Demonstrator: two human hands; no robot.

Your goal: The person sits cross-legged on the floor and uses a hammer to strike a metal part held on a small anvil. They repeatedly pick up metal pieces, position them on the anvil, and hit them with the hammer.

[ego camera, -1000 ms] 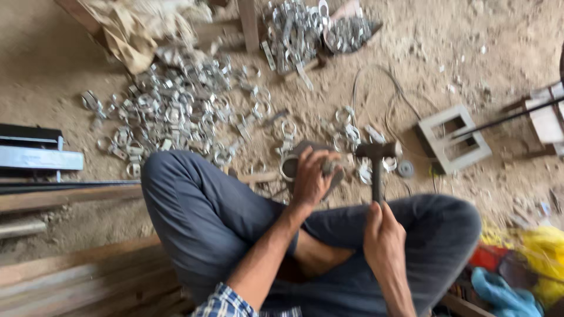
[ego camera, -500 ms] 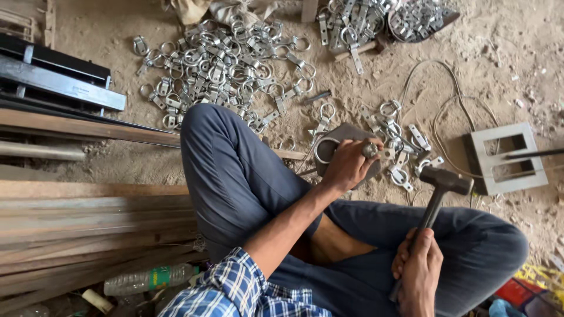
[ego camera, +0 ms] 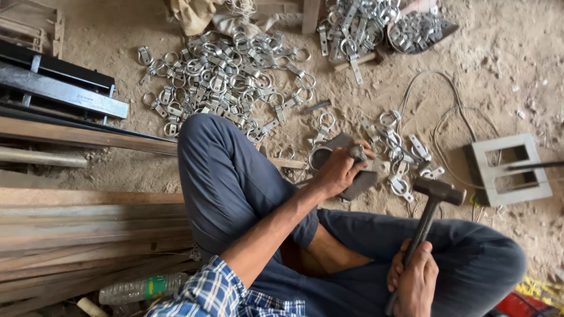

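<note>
Both hands are busy from where I watch through the head camera. My view has the left hand (ego camera: 339, 170) near the centre, closed around a small grey metal piece (ego camera: 357, 152) that it presses onto a dark flat metal block (ego camera: 352, 176) lying on the dirt floor (ego camera: 499, 70). I think a ring-shaped part sits under the fingers at about nine o'clock of that hand, though the palm hides most of it. The right hand (ego camera: 413, 280), low at five o'clock in the frame, is wrapped tight around the lower handle of a hammer (ego camera: 437, 191); the hammer's head is raised and sits apart from the block, at roughly three o'clock from the left hand.

Around the block, a few loose ring clamps (ego camera: 399, 147) lie scattered at one to three o'clock. A far larger pile of ring clamps (ego camera: 223, 76) spreads over the floor at eleven o'clock, and another heap (ego camera: 358, 23) sits at twelve. A pale rectangular metal frame (ego camera: 508, 170) rests at three o'clock, with a thin wire (ego camera: 440, 100) looping beside it. Long wooden planks (ego camera: 82, 229) and steel bars (ego camera: 59, 88) lie at nine o'clock, a plastic bottle (ego camera: 141, 287) at seven.
</note>
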